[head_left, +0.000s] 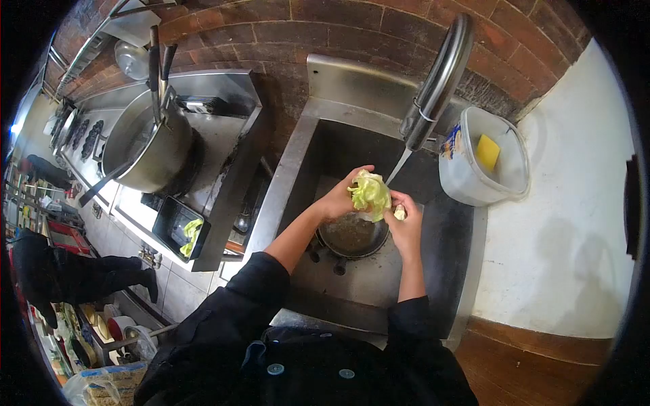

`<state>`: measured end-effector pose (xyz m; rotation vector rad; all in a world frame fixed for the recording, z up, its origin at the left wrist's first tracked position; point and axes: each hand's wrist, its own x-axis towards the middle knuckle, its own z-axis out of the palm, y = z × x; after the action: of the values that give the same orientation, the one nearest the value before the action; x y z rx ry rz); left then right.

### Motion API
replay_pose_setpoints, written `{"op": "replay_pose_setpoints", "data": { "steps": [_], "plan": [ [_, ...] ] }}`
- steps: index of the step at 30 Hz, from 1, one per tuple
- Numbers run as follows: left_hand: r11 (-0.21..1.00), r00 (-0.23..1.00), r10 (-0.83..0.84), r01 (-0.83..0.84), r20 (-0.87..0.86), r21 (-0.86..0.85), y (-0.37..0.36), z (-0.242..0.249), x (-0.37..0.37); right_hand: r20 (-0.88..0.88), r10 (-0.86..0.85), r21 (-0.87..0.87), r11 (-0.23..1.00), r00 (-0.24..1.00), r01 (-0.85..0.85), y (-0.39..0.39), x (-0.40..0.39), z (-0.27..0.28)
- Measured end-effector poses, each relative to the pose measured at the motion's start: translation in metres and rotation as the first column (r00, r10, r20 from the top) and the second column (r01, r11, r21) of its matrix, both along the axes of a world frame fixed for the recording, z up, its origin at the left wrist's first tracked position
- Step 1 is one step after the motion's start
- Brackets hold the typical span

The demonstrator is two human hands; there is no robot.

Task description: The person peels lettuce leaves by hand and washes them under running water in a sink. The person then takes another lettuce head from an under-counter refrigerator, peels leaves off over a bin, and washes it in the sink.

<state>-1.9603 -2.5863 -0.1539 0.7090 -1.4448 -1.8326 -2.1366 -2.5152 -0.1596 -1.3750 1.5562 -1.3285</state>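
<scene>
Over the sink (pixel 467 271), my left hand (pixel 336 201) grips a pale green lettuce leaf (pixel 370 194), which hides part of its fingers. My right hand (pixel 406 230) is closed at the leaf's right edge, with a whitish lettuce stem end (pixel 400 212) showing between its fingers. A stream of water (pixel 399 166) runs from the faucet (pixel 443 74) down to the leaf and my hands. Below them, a round metal pan (pixel 352 243) sits on the sink floor with water in it.
A white plastic tub (pixel 467 169) with a yellow sponge (pixel 487 152) stands at the sink's right rim. On the left are a large pot (pixel 162 155) on the stove and a black tray (pixel 166 227) holding lettuce pieces (pixel 192 237). Another person (pixel 74 274) in dark clothes stands further left.
</scene>
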Motion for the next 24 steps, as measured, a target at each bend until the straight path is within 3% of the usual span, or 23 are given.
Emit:
{"op": "replay_pose_setpoints", "data": {
  "steps": [3, 5, 7, 9, 10, 12, 13, 15, 18, 21, 22, 24],
  "plan": [
    [1.0, 0.999, -0.003, 0.004, 0.05, -0.018, -0.002, 0.003, 0.005, 0.018, 0.073, 0.082, 0.994, 0.997, -0.074, 0.0, -0.003, 0.017],
    [0.971, 0.974, -0.122, 0.157, 0.19, -0.18, -0.005, 0.002, 0.006, -0.003, 0.095, -0.008, 0.995, 0.995, -0.095, -0.002, -0.004, 0.029],
    [0.964, 0.975, -0.14, 0.174, 0.171, -0.202, -0.001, 0.005, 0.003, -0.025, 0.125, -0.031, 0.992, 0.992, -0.126, -0.007, -0.005, 0.029],
    [0.956, 0.975, -0.159, 0.191, 0.153, -0.223, 0.003, 0.01, 0.0, -0.257, 0.156, -0.155, 0.968, 0.954, -0.199, -0.016, -0.01, 0.018],
    [0.959, 0.977, -0.126, 0.165, 0.173, -0.229, 0.006, 0.013, 0.0, -0.256, 0.155, -0.154, 0.968, 0.954, -0.199, -0.018, -0.01, 0.015],
    [0.962, 0.977, -0.093, 0.138, 0.192, -0.236, 0.007, 0.013, -0.001, -0.022, 0.194, -0.009, 0.981, 0.981, -0.194, -0.019, -0.007, 0.015],
    [0.982, 0.986, -0.063, 0.089, 0.154, -0.167, 0.006, 0.009, -0.002, -0.022, 0.194, -0.008, 0.981, 0.981, -0.194, -0.018, -0.004, 0.018],
    [0.994, 0.992, -0.03, 0.042, 0.119, -0.097, 0.006, 0.009, -0.002, -0.307, 0.08, -0.174, 0.975, 0.948, -0.139, -0.017, 0.002, 0.026],
    [0.967, 0.973, -0.104, 0.148, 0.208, -0.208, 0.007, 0.017, 0.003, -0.46, -0.023, -0.234, 0.967, 0.888, -0.097, -0.017, 0.003, 0.026],
    [0.963, 0.968, -0.114, 0.163, 0.225, -0.214, 0.004, 0.023, 0.006, -0.419, -0.019, -0.299, 0.947, 0.908, -0.118, -0.019, 0.0, 0.026],
    [0.982, 0.978, -0.114, 0.138, 0.175, -0.13, 0.002, 0.023, 0.005, -0.419, -0.018, -0.299, 0.947, 0.908, -0.119, -0.02, -0.002, 0.023],
    [0.995, 0.991, -0.089, 0.093, 0.098, -0.03, 0.002, 0.025, 0.003, -0.087, -0.021, -0.093, 0.996, 0.996, 0.013, -0.023, -0.004, 0.02]
  ]
}}
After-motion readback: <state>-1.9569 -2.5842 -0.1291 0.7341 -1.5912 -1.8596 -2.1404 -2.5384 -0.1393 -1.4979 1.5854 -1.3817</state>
